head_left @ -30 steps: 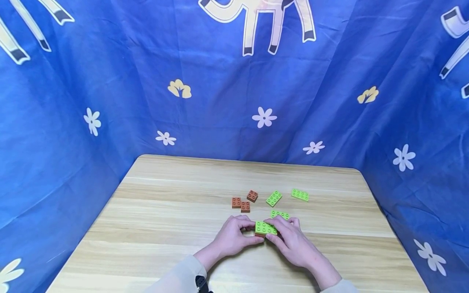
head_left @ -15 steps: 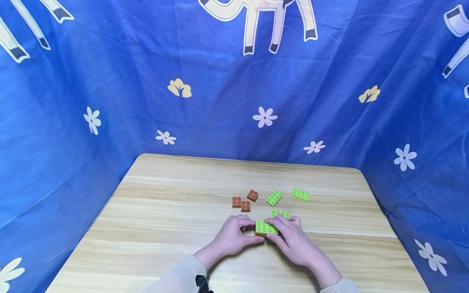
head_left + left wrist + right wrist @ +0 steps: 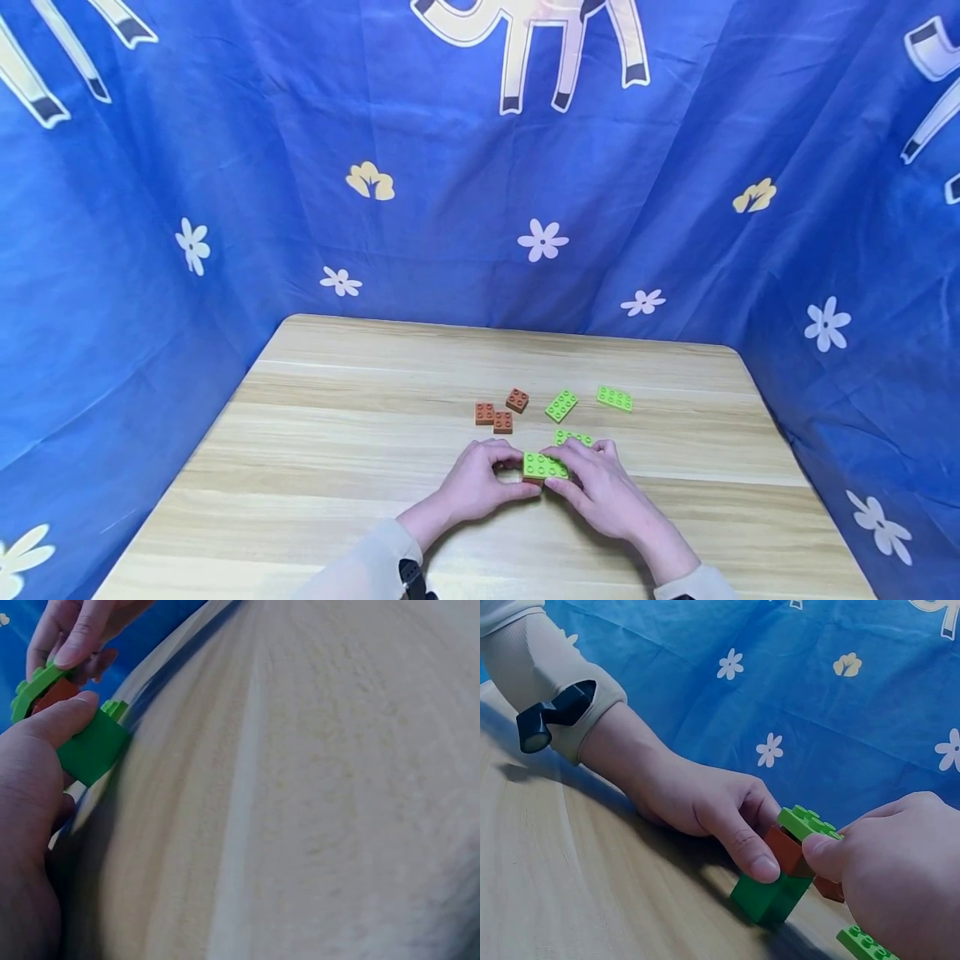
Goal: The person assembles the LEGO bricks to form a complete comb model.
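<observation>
Between the two hands stands a small stack of toy building bricks. Its base is a dark green brick [image 3: 769, 900], with a reddish-brown brick [image 3: 786, 851] above it and a flat light green brick [image 3: 536, 464] on top. My left hand [image 3: 474, 485] grips the lower stack from the left, its thumb across the brown and dark green bricks. From the right, my right hand [image 3: 600, 493] pinches the light green brick between thumb and fingers. A dark gap shows under part of that top brick; whether it is fully seated I cannot tell.
Beyond the hands lie three loose brown bricks, among them a left one [image 3: 484, 414] and a far one [image 3: 517, 401]. Light green bricks lie to their right: one slanted [image 3: 561, 407], one farther right [image 3: 615, 398], and one near the right fingers [image 3: 572, 437]. Blue curtain [image 3: 450, 250] surrounds the wooden table [image 3: 337, 417].
</observation>
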The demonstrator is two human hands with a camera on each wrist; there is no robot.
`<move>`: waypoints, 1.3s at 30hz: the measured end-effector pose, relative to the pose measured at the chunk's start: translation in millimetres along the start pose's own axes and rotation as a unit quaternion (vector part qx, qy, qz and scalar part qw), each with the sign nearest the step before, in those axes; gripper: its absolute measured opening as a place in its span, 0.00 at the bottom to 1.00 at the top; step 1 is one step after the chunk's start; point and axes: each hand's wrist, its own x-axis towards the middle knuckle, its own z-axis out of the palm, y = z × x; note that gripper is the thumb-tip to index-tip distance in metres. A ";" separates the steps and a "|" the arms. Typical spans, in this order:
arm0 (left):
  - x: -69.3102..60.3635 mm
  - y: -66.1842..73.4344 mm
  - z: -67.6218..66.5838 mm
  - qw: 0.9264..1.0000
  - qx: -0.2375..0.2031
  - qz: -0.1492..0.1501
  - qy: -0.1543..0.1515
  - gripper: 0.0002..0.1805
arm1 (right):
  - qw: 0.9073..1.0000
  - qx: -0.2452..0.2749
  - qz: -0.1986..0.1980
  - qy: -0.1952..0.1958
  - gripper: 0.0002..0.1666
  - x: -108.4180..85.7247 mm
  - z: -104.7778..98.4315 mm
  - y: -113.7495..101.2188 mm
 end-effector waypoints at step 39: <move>10.8 9.4 -15.4 0.995 -0.031 0.090 -0.006 0.17 | 0.999 0.033 0.010 -0.003 0.20 -2.3 5.9 7.6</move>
